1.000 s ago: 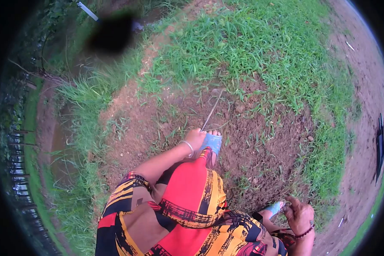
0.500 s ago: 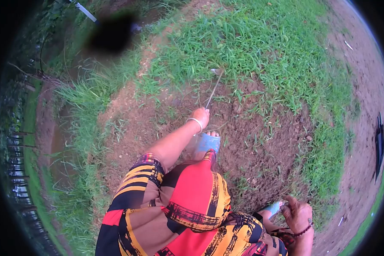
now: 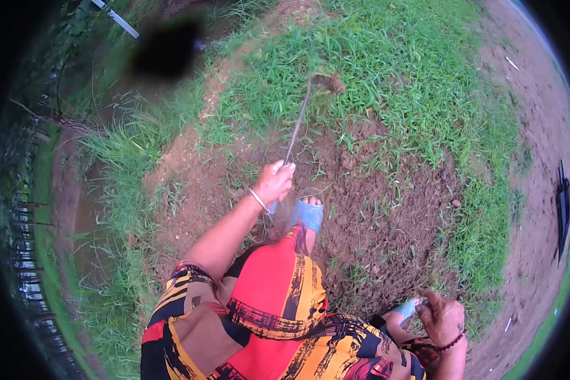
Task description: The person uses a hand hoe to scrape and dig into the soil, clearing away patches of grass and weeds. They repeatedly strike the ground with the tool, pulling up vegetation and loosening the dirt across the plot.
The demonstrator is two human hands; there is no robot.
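My left hand (image 3: pixel 276 182), with a white bangle at the wrist, is closed round the thin handle of a hoe (image 3: pixel 297 127). The hoe slants up and away over the grass, and brown soil clings at its far end, hiding most of the blade. Low on the right, my right hand (image 3: pixel 442 320), wearing a dark beaded bracelet, is loosely closed beside my right foot (image 3: pixel 404 310). Whether anything is between its fingers cannot be made out. My left foot (image 3: pixel 310 213), in a blue sandal, stands on the soil just right of my left hand.
Bare loosened soil (image 3: pixel 386 234) with scattered grass blades lies in front of my feet. Thick green grass (image 3: pixel 411 76) borders it ahead and on the right. A muddy water channel (image 3: pixel 92 215) runs on the left, and a dirt strip (image 3: pixel 525 126) on the far right.
My left hand has moved up and left, raising the hoe. Its far end has come up out of the grass edge carrying soil. My right hand has hardly moved.
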